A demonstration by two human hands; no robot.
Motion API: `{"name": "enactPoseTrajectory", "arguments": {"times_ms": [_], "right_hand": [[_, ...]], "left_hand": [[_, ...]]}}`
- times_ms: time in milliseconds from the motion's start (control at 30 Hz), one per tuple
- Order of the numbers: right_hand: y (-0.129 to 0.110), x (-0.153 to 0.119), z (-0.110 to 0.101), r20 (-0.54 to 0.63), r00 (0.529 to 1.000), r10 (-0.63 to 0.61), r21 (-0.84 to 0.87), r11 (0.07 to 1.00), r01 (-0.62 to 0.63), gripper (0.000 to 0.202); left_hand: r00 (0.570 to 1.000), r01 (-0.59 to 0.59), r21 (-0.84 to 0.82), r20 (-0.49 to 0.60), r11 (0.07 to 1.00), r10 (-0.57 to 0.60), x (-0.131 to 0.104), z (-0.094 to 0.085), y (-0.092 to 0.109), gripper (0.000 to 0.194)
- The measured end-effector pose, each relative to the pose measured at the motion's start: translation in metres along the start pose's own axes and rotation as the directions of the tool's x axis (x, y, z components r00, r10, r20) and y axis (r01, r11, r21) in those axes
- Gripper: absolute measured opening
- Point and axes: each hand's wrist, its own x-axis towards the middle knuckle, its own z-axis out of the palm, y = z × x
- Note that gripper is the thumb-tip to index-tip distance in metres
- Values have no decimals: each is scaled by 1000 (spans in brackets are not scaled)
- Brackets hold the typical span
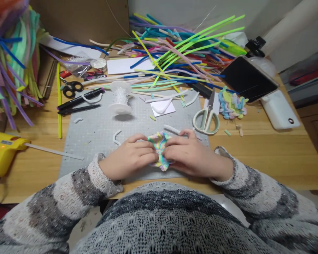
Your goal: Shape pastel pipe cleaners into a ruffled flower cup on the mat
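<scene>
Between my two hands, near the front edge of the grey cutting mat (92, 141), is a small pastel piece of bent pipe cleaners (160, 141) in yellow, turquoise and pink. My left hand (134, 153) grips its left side with bent fingers. On the right side, the fingers of my right hand (187, 151) are closed over it, and its index finger is raised a little. Both hands cover much of the piece. A short white pipe cleaner (172, 129) lies just behind my right hand, and a bent white one (116, 137) lies by my left.
Scissors (208, 114) and a similar pastel piece (231, 103) lie to the right, near a phone (249, 77). A spool (120, 98) and markers (81, 99) are behind my left hand. A yellow glue gun (5, 151) sits far left. Pipe cleaners (180, 53) pile up at the back.
</scene>
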Motion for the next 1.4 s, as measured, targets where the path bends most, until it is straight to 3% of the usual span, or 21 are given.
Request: {"name": "enactPoseTrajectory", "arguments": {"times_ms": [200, 467, 533, 700, 833, 967, 1100, 1300, 1400], "right_hand": [[-18, -3, 14, -152, 985, 76, -21, 997, -80, 12], [-20, 2, 11, -83, 967, 241, 130, 965, -229, 7], [-13, 3, 8, -48, 975, 219, 148, 966, -210, 6], [14, 0, -8, 99, 994, -41, 138, 990, 27, 13], [7, -3, -12, 140, 990, -29, 54, 998, 22, 11], [-13, -3, 1, 27, 1000, -16, -56, 998, 17, 13], [-16, -5, 9, -91, 995, -36, -115, 993, 26, 15], [-11, -2, 8, -86, 996, 30, -23, 999, -32, 14], [-12, 0, 10, -109, 992, 64, 7, 998, -64, 12]], "left_hand": [[1000, -8, 20, -26, 1000, 9, -2, 6, 5, 18], [992, 118, -78, 44, 990, -115, 7, 8, 4, 11], [991, 131, -108, 33, 985, -128, 7, 8, 3, 12], [998, 63, -77, -20, 995, -65, 2, 4, -1, 17], [998, 37, 25, -48, 999, -36, 0, 3, 4, 18], [998, 24, 114, -59, 993, -18, -1, 5, 16, 21], [998, 36, 127, -64, 991, -28, -1, 4, 21, 18], [998, 59, 43, 3, 997, -59, -3, 4, 13, 22], [994, 110, 3, -20, 994, -110, -3, 6, 12, 19]]}}
